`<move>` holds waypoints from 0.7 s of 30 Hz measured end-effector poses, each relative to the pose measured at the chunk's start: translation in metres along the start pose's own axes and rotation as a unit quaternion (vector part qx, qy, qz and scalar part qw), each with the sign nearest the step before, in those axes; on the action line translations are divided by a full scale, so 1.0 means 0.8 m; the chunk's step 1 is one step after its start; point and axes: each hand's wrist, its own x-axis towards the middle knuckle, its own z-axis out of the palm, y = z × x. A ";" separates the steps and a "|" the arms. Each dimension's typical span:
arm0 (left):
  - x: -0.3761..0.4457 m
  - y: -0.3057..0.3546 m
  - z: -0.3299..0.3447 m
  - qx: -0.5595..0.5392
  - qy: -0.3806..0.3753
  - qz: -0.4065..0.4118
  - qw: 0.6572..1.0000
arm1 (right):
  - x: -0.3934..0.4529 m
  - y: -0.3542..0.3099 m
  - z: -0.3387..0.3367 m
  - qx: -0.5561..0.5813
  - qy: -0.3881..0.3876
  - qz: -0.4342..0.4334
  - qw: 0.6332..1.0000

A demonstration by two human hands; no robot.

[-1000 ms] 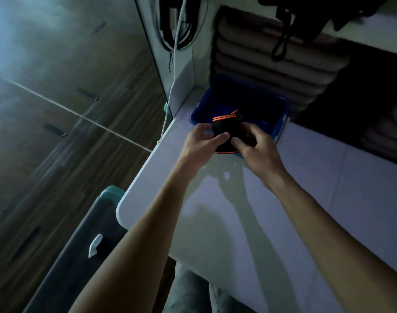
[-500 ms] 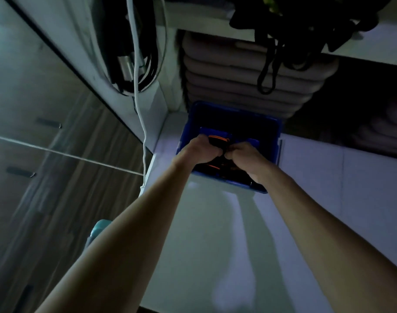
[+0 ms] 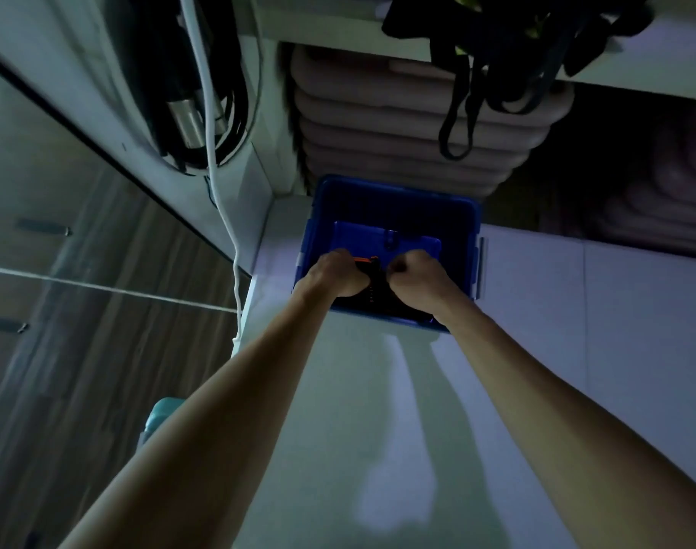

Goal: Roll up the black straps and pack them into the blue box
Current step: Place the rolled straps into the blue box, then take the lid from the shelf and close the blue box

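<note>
Strap roll goes into the blue box (image 3: 393, 200)

Both hands (image 3: 340, 273) (image 3: 417, 277), gripping the rolled strap (image 3: 372, 279), have lowered it inside; release remains.

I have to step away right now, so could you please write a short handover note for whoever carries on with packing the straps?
Left hand: curled on the rolled black strap, inside the blue box.
Right hand: curled on the same roll from the other side.
Things: the box stands on the white table, under the shelf; the roll, edged in orange, sits low at the near side of the box. More black straps hang from the shelf above.
Done: this strap is rolled and in the box.
Left: let go of it, then roll and pack the hanging straps.
</note>
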 end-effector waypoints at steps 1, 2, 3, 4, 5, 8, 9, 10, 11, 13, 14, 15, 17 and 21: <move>-0.006 0.002 -0.001 0.003 0.017 -0.002 1.000 | -0.007 -0.001 -0.005 0.002 0.010 -0.011 1.000; -0.013 0.006 -0.003 0.008 0.033 -0.001 0.999 | -0.015 -0.002 -0.011 0.008 0.021 -0.023 0.999; -0.021 0.011 -0.005 0.016 0.047 0.004 0.999 | -0.023 -0.003 -0.019 0.015 0.032 -0.037 0.999; -0.029 0.017 -0.007 0.026 0.056 0.012 0.998 | -0.033 -0.003 -0.029 0.022 0.043 -0.054 0.997; -0.037 0.025 -0.009 0.039 0.067 0.024 0.997 | -0.043 -0.004 -0.040 0.027 0.053 -0.075 0.995; -0.077 0.059 -0.017 0.072 0.097 0.057 0.991 | -0.085 -0.003 -0.084 0.048 0.074 -0.136 0.987; -0.091 0.073 -0.020 0.077 0.111 0.074 0.988 | -0.101 -0.002 -0.102 0.059 0.085 -0.157 0.982; -0.106 0.091 -0.023 0.078 0.125 0.097 0.984 | -0.118 0.000 -0.122 0.069 0.099 -0.178 0.977; -0.123 0.111 -0.025 0.078 0.140 0.125 0.979 | -0.137 0.003 -0.144 0.077 0.115 -0.202 0.970; -0.161 0.159 -0.028 0.069 0.167 0.182 0.967 | -0.179 0.010 -0.194 0.081 0.144 -0.248 0.954; -0.182 0.186 -0.027 0.059 0.183 0.212 0.958 | -0.201 0.016 -0.221 0.082 0.153 -0.270 0.947; -0.203 0.216 -0.025 0.047 0.205 0.242 0.947 | -0.224 0.023 -0.249 0.081 0.162 -0.291 0.939; -0.250 0.281 -0.018 0.021 0.264 0.299 0.917 | -0.274 0.037 -0.310 0.068 0.189 -0.329 0.923; -0.346 0.419 -0.007 -0.014 0.377 0.442 0.814 | -0.371 0.068 -0.445 0.028 0.268 -0.396 0.878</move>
